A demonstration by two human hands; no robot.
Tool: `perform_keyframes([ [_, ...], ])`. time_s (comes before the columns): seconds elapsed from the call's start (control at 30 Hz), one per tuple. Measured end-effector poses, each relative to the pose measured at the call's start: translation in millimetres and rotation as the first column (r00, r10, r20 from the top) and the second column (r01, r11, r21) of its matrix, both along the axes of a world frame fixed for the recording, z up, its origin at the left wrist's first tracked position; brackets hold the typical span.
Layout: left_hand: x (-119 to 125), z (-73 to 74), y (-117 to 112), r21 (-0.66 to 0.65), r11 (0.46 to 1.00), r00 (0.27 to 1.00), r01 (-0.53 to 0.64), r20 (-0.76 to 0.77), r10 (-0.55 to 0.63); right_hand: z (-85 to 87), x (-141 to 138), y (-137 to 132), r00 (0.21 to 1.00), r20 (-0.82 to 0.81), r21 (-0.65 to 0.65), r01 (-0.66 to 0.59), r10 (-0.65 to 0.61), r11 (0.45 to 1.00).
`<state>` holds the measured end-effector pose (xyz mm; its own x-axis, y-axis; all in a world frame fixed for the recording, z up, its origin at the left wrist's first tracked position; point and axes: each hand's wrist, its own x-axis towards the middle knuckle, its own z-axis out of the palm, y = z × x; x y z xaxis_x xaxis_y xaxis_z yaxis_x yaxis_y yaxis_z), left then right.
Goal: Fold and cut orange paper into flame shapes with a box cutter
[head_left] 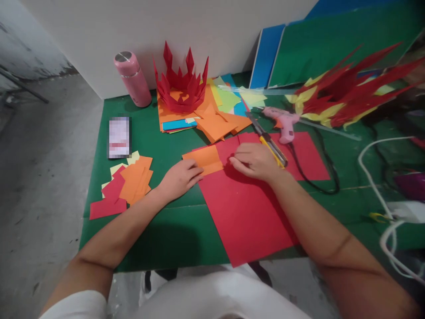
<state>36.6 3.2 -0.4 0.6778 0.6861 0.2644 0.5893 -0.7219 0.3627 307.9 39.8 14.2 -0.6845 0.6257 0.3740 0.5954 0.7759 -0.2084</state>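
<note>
A small orange paper piece (210, 156) with a faint crease lies over the top left of a large red paper sheet (245, 217). At its lower left edge, the thumb and fingers of my left hand (181, 178) are closed on the paper. My right hand (255, 161) hovers or rests over the red paper, just right of the orange piece; its fingers are curled in, and I see nothing in them. Beside that hand lies a utility knife (267, 139) with a yellow and dark handle, its blade pointing away from me.
A pink glue gun (282, 122) with a black cord sits right of the knife. Behind are a red paper crown (182, 91), orange sheets (215, 122) and a pink bottle (133, 79). Leftward are a phone (118, 137) and cut paper pieces (134, 179). White cables (373, 177) run at right.
</note>
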Motion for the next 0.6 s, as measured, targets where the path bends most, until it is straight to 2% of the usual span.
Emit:
perform_keyframes([
  [0.13,2.5,1.4,-2.3,0.019,0.999,0.999,0.026,-0.033,-0.026,-5.3,-17.3,-1.9,0.991,-0.125,-0.021,0.039,-0.041,0.999],
  [0.3,4.2,1.4,-2.8,0.058,0.997,0.998,0.057,-0.029,-0.055,-12.0,-32.2,-5.0,0.997,-0.071,-0.082,0.027,-0.033,0.996],
  [0.6,3.6,0.9,-3.1,0.065,0.996,0.998,0.054,-0.039,-0.051,-18.6,-38.9,-7.6,0.984,-0.161,-0.02,0.075,-0.078,0.997],
])
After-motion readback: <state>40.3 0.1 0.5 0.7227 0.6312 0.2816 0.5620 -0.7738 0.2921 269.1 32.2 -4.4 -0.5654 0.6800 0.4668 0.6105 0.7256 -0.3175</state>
